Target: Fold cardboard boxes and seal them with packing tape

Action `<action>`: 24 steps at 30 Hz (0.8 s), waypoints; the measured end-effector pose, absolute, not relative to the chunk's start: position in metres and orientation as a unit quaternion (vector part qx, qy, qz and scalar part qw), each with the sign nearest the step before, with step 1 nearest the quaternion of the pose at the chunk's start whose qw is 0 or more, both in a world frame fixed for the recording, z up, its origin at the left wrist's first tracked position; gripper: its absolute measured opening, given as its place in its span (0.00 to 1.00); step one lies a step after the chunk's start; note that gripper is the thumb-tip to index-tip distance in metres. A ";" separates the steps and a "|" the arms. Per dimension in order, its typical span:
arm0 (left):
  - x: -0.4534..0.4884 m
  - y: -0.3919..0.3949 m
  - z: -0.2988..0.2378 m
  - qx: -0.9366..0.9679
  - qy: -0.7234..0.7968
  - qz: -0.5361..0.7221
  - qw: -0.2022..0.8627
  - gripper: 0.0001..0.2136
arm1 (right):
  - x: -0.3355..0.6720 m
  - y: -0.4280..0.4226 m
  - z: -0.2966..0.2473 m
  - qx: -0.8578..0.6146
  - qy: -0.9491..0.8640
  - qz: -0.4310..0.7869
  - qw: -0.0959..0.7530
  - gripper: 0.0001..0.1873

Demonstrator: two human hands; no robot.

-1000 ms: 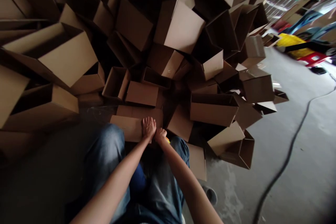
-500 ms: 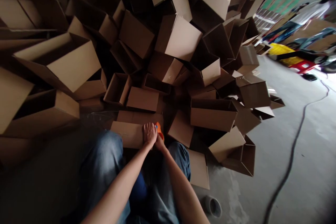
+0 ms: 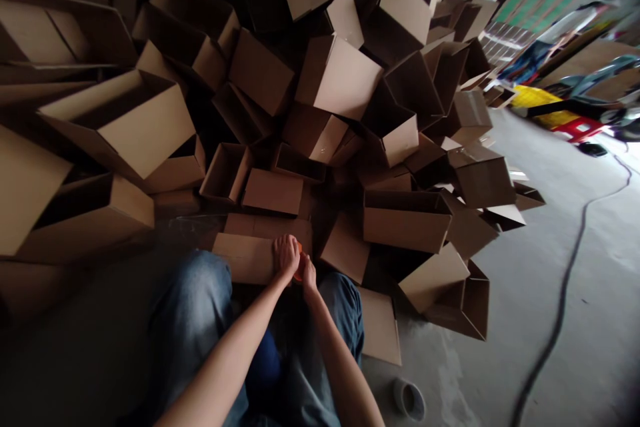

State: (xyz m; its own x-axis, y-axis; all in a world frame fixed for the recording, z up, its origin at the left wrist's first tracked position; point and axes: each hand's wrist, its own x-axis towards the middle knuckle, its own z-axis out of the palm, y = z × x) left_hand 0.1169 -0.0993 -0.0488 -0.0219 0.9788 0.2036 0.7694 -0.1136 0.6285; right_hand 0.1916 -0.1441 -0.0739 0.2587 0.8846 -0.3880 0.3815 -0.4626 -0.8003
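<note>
A closed cardboard box [image 3: 245, 257] lies flat before my knees. My left hand [image 3: 286, 255] is laid over its right end, fingers pressed together and slightly bent on the cardboard. Just beside it, my right hand [image 3: 309, 272] is closed around what looks like an orange tape dispenser [image 3: 300, 263], held against the box's right end. The two hands cover most of this tool. Behind the box is another flat cardboard piece [image 3: 265, 223].
Open cardboard boxes [image 3: 407, 223] are heaped ahead and to both sides. A grey roll [image 3: 409, 399] sits on the concrete floor by my right leg. A dark cable [image 3: 565, 280] runs along the right. Farther off are a person [image 3: 560, 33] and a yellow-red machine [image 3: 555, 113].
My right hand has shifted slightly right and turned on the orange tape dispenser, hiding more of it. My left hand stays on the box. The view has shifted slightly.
</note>
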 end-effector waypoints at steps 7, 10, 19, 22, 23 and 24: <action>0.105 -0.102 -0.045 0.649 0.633 0.365 0.210 0.11 | 0.171 -0.146 -0.058 -0.710 -0.410 0.470 0.327 0.30; 0.102 -0.103 -0.042 0.641 0.624 0.385 0.226 0.11 | 0.171 -0.145 -0.058 -0.699 -0.413 0.485 0.325 0.30; 0.102 -0.105 -0.039 0.601 0.611 0.435 0.278 0.09 | 0.169 -0.145 -0.068 -0.668 -0.435 0.506 0.329 0.34; 0.103 -0.098 -0.040 0.577 0.613 0.447 0.304 0.09 | 0.165 -0.144 -0.075 -0.672 -0.430 0.503 0.332 0.35; 0.102 -0.094 -0.040 0.569 0.613 0.450 0.313 0.09 | 0.165 -0.145 -0.077 -0.676 -0.426 0.502 0.331 0.35; 0.099 -0.089 -0.039 0.561 0.614 0.453 0.320 0.09 | 0.165 -0.145 -0.079 -0.680 -0.422 0.502 0.329 0.36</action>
State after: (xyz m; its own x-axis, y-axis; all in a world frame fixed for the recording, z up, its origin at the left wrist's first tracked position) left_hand 0.0990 -0.0893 -0.0391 -0.1650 0.9794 0.1160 0.3991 -0.0413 0.9160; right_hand 0.1649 -0.1448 -0.0790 0.1397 0.9031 -0.4060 0.2427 -0.4287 -0.8702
